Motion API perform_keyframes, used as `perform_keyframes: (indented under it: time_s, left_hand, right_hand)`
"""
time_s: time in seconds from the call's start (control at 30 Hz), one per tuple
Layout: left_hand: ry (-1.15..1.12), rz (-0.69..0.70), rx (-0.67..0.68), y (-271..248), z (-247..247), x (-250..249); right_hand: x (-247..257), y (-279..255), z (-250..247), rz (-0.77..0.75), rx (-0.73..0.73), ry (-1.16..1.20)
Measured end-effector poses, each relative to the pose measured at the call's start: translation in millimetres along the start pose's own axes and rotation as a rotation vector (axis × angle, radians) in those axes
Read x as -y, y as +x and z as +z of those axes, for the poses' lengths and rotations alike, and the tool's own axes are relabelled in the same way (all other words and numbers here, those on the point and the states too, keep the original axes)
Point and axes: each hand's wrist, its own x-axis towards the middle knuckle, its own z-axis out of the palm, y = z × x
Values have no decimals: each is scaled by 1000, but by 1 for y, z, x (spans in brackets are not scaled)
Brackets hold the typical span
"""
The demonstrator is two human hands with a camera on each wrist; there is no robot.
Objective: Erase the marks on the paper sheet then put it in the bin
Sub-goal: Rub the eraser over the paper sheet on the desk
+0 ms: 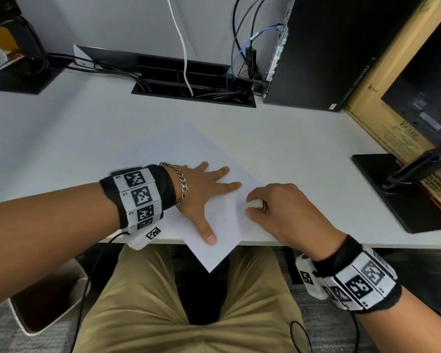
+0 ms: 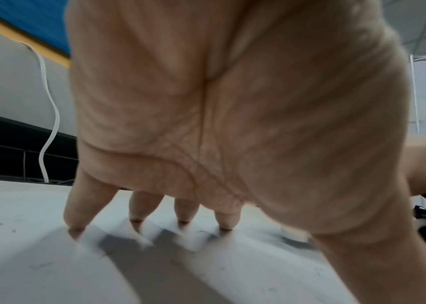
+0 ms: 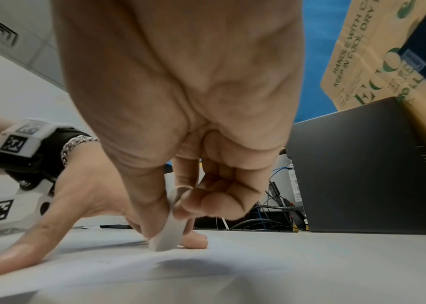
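Note:
A white paper sheet lies at an angle on the white desk, one corner hanging over the front edge. Faint pencil marks show on the sheet. My left hand lies flat on it with fingers spread, the fingertips pressing the sheet down. My right hand pinches a white eraser between thumb and fingers. The eraser's lower end touches the sheet, just right of the left hand.
A bin stands on the floor at the lower left, beside my leg. A black computer tower and a cardboard box stand at the back right. A monitor base sits right. A cable tray opens at the back.

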Motion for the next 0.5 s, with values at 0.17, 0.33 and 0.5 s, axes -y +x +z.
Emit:
perform_keyframes:
  time_s: [0.17, 0.33, 0.5]
  left_hand:
    - [1, -8, 14, 2, -1, 0]
    - [14, -1, 2, 4, -1, 3]
    - [11, -9, 5, 6, 1, 3]
  right_hand:
    - [14, 4, 9, -54, 47, -44]
    - [15, 6, 11, -77, 59, -68]
    - [21, 5, 11, -87, 41, -163]
